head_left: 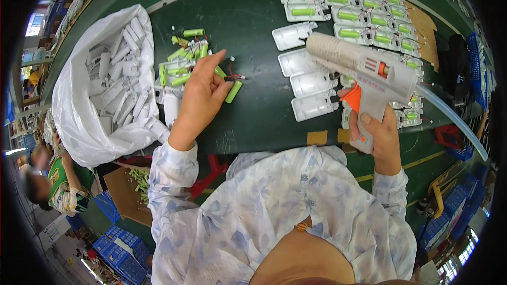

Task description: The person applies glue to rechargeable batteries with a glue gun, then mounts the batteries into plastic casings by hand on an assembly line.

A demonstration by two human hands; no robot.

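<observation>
My right hand [381, 136] is wrapped round the handle of a white glue gun [388, 76] with an orange trigger. Its ribbed barrel points left over the white plastic shells, and a pale translucent stick [455, 119] comes out of its back. My left hand [203, 91] hovers at the right side of a loose pile of green battery cells [182, 55] with thin wires. Its index finger is stretched out and its thumb stands apart; the other fingers are partly hidden. One green cell [234, 92] lies beside the thumb. Several bare white shells [314, 104] stand in a column left of the gun.
Rows of white shells with green cells [348, 16] cover the far right of the dark green table [245, 26]. A white bag [71, 111] full of white plastic parts stands at the left. Below it is a cardboard box [124, 192] with green pieces. Another person [60, 179] sits at far left.
</observation>
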